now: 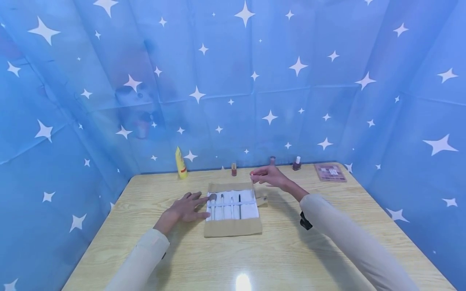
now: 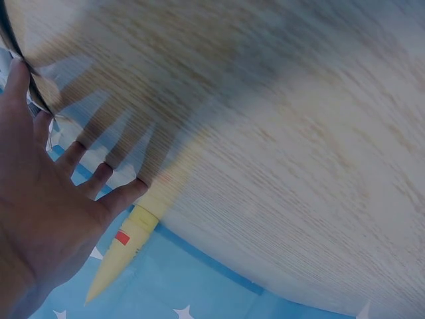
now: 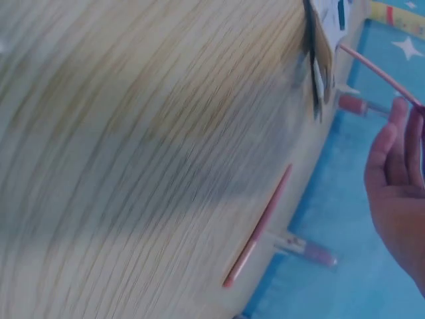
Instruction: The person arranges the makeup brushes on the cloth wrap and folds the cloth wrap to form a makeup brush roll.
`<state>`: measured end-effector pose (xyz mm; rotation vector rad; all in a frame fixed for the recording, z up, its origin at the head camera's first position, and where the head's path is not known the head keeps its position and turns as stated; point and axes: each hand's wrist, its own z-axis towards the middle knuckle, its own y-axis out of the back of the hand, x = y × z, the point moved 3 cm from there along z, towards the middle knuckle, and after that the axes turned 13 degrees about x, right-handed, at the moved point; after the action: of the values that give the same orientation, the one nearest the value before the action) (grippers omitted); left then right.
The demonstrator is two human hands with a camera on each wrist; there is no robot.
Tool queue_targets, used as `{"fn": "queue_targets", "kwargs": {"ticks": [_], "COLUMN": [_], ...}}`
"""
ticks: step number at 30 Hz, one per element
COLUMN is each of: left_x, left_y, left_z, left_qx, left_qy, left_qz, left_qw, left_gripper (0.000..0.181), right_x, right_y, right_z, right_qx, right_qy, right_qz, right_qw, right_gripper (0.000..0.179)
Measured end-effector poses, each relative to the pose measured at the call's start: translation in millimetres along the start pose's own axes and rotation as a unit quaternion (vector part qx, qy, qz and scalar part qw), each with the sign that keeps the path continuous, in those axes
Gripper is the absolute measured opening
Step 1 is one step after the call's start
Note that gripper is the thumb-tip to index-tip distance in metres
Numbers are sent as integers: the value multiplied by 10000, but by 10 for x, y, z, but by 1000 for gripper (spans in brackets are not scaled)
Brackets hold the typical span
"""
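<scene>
An unrolled tan brush roll (image 1: 233, 228) lies on the table, its white inner side up. A fluffy makeup brush (image 1: 213, 197), two slim brushes and a black pencil (image 1: 240, 206) stand in its slots. At the roll's left edge my left hand (image 1: 189, 207) rests with fingers spread. Above the right-hand slots, my right hand (image 1: 270, 176) pinches the upper end of a thin pink pencil (image 3: 378, 72), which points down toward the roll. Another pink pencil (image 3: 259, 226) lies on the table beside the right hand, mostly hidden by it in the head view.
Along the back edge stand a yellow tube (image 1: 181, 163), a small gold-capped bottle (image 1: 234, 169), another small bottle (image 1: 272, 160) partly behind my right hand, and a dark nail polish bottle (image 1: 296, 163). An eyeshadow palette (image 1: 330, 173) lies back right. A blue star-printed curtain (image 1: 233, 81) encloses the table.
</scene>
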<state>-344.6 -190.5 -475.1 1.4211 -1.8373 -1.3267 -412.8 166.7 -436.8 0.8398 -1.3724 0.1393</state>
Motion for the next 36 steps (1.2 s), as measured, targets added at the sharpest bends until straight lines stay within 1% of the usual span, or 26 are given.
{"fn": "queue_targets", "kwargs": {"ticks": [5, 11, 14, 18, 23, 26, 30, 33, 36], "left_x": [-12, -10, 0, 16, 18, 16, 7, 2, 6], "left_y": [-4, -15, -15, -14, -2, 11, 31, 36, 31], "left_z": [-11, 6, 6, 19, 46, 50, 28, 12, 9], "left_qx": [-31, -56, -39, 2, 49, 91, 83, 81, 93], "left_qy": [-22, -49, -55, -67, -50, 30, 39, 0, -13], "left_qz": [-6, 59, 56, 47, 55, 54, 4, -7, 25], "left_qw": [10000, 10000, 10000, 10000, 10000, 9999, 10000, 10000, 10000], "left_gripper": [77, 76, 76, 76, 78, 79, 78, 78, 77], "right_x": [6, -20, -47, -88, -99, -82, -74, -102, -138], "right_y": [-84, -156, -196, -246, -293, -319, -349, -370, -400], "right_z": [105, 189, 228, 276, 283, 280, 270, 255, 232], "right_qx": [-10, -107, -138, -161, -155, -104, -100, -153, -133], "right_qy": [61, 80, 52, -57, -206, -235, -392, -545, -612], "right_qz": [50, 186, 301, 328, 272, 183, 65, -50, -157], "right_qw": [10000, 9997, 9994, 9993, 9993, 9995, 9992, 9984, 9979], "right_gripper": [34, 34, 34, 35, 34, 34, 32, 28, 26]}}
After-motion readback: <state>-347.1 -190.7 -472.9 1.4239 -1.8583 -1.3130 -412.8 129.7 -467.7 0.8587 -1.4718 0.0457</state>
